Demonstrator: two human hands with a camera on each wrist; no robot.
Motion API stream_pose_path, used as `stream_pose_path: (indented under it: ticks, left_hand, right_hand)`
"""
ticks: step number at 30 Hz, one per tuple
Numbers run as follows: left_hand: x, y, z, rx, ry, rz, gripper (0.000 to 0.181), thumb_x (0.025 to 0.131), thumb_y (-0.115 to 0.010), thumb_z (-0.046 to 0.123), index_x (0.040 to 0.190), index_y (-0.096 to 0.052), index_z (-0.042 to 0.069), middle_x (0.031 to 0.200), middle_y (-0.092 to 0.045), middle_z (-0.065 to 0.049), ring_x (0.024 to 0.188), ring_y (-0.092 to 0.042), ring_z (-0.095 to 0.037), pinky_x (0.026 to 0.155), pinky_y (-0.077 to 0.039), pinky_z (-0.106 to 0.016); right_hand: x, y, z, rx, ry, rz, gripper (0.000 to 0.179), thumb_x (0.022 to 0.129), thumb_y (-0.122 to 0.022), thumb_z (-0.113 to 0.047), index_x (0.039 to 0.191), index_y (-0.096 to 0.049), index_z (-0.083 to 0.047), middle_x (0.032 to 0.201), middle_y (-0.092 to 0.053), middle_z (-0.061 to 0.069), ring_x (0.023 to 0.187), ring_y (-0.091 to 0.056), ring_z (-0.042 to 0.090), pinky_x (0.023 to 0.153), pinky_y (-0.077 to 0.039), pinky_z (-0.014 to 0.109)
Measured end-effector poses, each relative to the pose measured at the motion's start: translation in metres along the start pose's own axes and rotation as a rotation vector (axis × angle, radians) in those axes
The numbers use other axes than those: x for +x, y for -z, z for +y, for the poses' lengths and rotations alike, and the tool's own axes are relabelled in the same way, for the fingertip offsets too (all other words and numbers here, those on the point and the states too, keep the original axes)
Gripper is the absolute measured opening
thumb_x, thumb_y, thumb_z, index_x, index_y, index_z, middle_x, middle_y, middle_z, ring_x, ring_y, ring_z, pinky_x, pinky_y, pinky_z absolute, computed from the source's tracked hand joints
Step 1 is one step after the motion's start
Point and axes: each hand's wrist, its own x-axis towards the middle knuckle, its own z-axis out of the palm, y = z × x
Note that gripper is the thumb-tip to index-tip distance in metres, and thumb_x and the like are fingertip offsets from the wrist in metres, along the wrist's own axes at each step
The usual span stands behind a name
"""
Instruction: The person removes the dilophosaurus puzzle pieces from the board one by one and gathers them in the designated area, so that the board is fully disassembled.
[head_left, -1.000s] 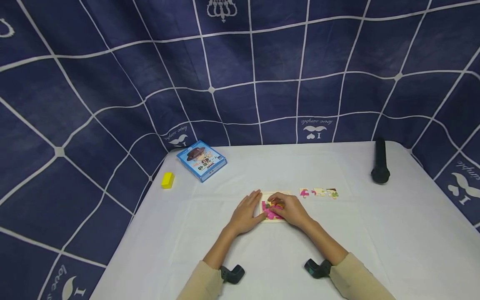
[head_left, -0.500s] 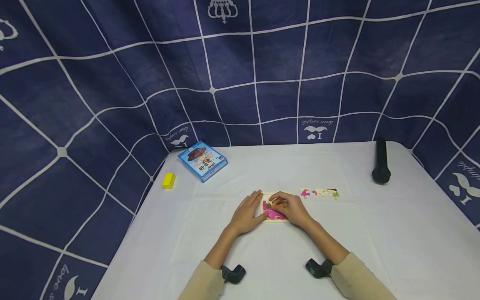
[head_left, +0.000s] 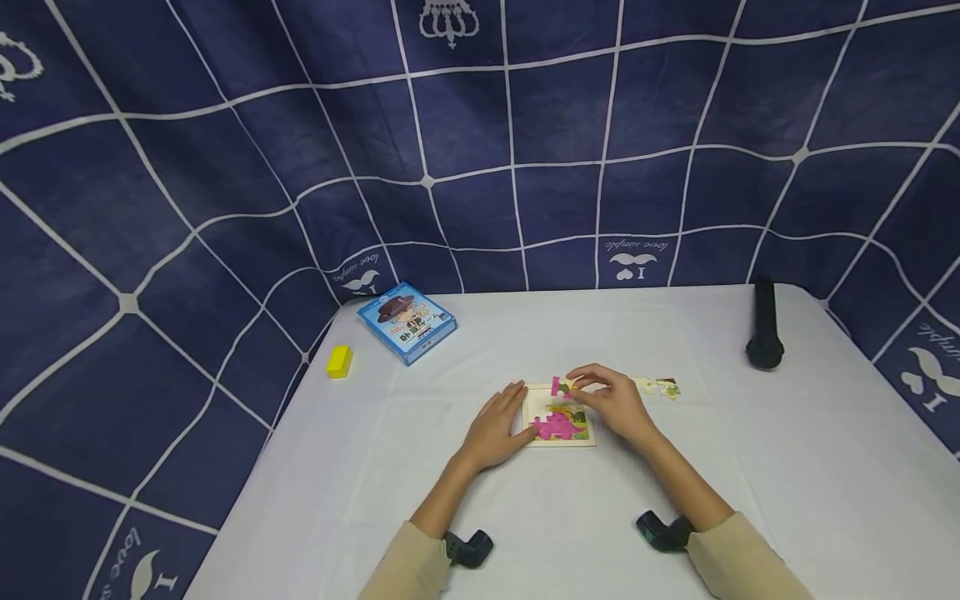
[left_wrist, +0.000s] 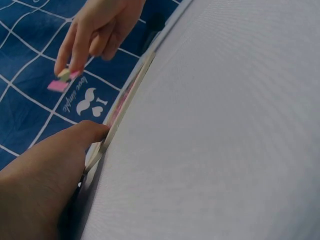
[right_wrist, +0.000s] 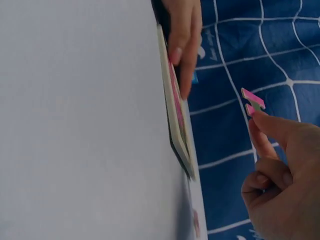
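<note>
My left hand [head_left: 489, 432] rests at the left side of a small framed jigsaw puzzle [head_left: 564, 443], fingers straight along its edge and thumb over the lower left corner. Pink dinosaur pieces [head_left: 557, 427] fill the lower part; the pale base shows at the upper left. Between thumb and fingertips my right hand [head_left: 617, 406] pinches a pink puzzle piece [head_left: 558, 387], raised over the frame's top edge. In the right wrist view this puzzle piece [right_wrist: 253, 98] is pink with a bit of green. The left wrist view shows my left thumb [left_wrist: 92, 131] on the frame's rim.
Loose puzzle pieces [head_left: 667, 387] lie right of the frame, partly behind my right hand. Farther off are a blue picture box [head_left: 407, 322] and a yellow block [head_left: 339, 362] at left, and a black microphone [head_left: 764, 325] at right. A dark blue curtain [head_left: 555, 125] hangs behind the table.
My right hand has lifted a pink piece out of the frame's upper left and moved up and right with it, baring the base there. The left hand has stayed put.
</note>
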Motion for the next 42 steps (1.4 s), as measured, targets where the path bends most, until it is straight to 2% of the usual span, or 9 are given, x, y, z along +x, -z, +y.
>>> stream_pose_path:
  ticks: [4, 7, 9, 13, 16, 26, 35, 42]
  left_hand:
    - [0.001, -0.001, 0.001, 0.009, -0.004, -0.001, 0.074, 0.09, -0.047, 0.05, 0.145, -0.027, 0.005, 0.151, -0.024, -0.005, 0.139, -0.015, -0.014, 0.112, -0.011, -0.028]
    - [0.001, -0.001, 0.001, 0.009, -0.011, 0.006, 0.074, 0.09, -0.048, 0.049, 0.144, -0.028, 0.003, 0.15, -0.025, -0.007, 0.138, -0.017, -0.016, 0.112, -0.012, -0.029]
    - [0.001, -0.001, 0.002, 0.006, -0.014, 0.013, 0.073, 0.09, -0.049, 0.048, 0.144, -0.029, 0.003, 0.15, -0.026, -0.007, 0.138, -0.018, -0.017, 0.112, -0.013, -0.03]
    - [0.0, 0.0, 0.002, -0.001, -0.019, 0.024, 0.073, 0.09, -0.049, 0.048, 0.143, -0.03, 0.002, 0.149, -0.027, -0.008, 0.138, -0.019, -0.018, 0.112, -0.015, -0.031]
    - [0.0, -0.001, 0.001, -0.002, -0.019, 0.023, 0.073, 0.09, -0.048, 0.048, 0.144, -0.029, 0.003, 0.149, -0.027, -0.008, 0.138, -0.019, -0.018, 0.112, -0.014, -0.031]
    - [0.0, 0.0, 0.001, -0.003, -0.017, 0.016, 0.073, 0.09, -0.049, 0.047, 0.144, -0.029, 0.002, 0.149, -0.026, -0.008, 0.138, -0.018, -0.019, 0.112, -0.014, -0.031]
    - [0.0, 0.001, 0.0, 0.002, -0.011, 0.017, 0.073, 0.09, -0.048, 0.049, 0.144, -0.029, 0.004, 0.15, -0.025, -0.006, 0.138, -0.017, -0.017, 0.112, -0.013, -0.031]
    - [0.0, 0.001, 0.002, -0.005, -0.017, 0.027, 0.073, 0.09, -0.05, 0.047, 0.143, -0.03, 0.002, 0.149, -0.027, -0.008, 0.138, -0.019, -0.018, 0.112, -0.015, -0.032]
  right_hand:
    - [-0.008, 0.023, 0.023, -0.044, -0.034, 0.03, 0.024, 0.078, -0.074, -0.012, 0.101, -0.068, -0.008, 0.085, -0.068, 0.006, 0.077, -0.058, 0.019, 0.051, -0.043, 0.018]
    - [-0.015, 0.038, 0.035, -0.091, -0.063, 0.031, 0.025, 0.078, -0.075, -0.013, 0.101, -0.068, -0.009, 0.086, -0.068, 0.003, 0.082, -0.061, 0.017, 0.061, -0.05, 0.023]
    - [-0.02, 0.045, 0.041, -0.13, -0.083, 0.025, 0.024, 0.077, -0.075, -0.014, 0.1, -0.068, -0.01, 0.084, -0.068, 0.001, 0.086, -0.061, 0.02, 0.068, -0.05, 0.029]
    - [-0.027, 0.051, 0.048, -0.176, -0.13, -0.003, 0.024, 0.076, -0.075, -0.012, 0.099, -0.069, -0.01, 0.079, -0.067, -0.001, 0.092, -0.062, 0.028, 0.076, -0.046, 0.039]
    - [-0.029, 0.051, 0.052, -0.228, -0.153, -0.004, 0.023, 0.076, -0.075, -0.01, 0.097, -0.069, -0.009, 0.075, -0.066, -0.002, 0.092, -0.061, 0.029, 0.076, -0.044, 0.042]
    - [-0.031, 0.044, 0.059, -0.453, -0.064, 0.048, 0.022, 0.074, -0.076, -0.006, 0.095, -0.07, -0.004, 0.07, -0.065, -0.004, 0.071, -0.056, 0.019, 0.064, -0.04, 0.035]
    - [-0.031, 0.044, 0.061, -0.483, -0.053, 0.05, 0.02, 0.074, -0.075, -0.007, 0.094, -0.072, -0.006, 0.078, -0.063, 0.002, 0.076, -0.057, 0.022, 0.067, -0.043, 0.039]
    - [-0.031, 0.039, 0.059, -0.466, 0.038, 0.112, 0.021, 0.073, -0.077, -0.007, 0.094, -0.073, -0.005, 0.072, -0.061, -0.004, 0.065, -0.051, 0.015, 0.058, -0.039, 0.029]
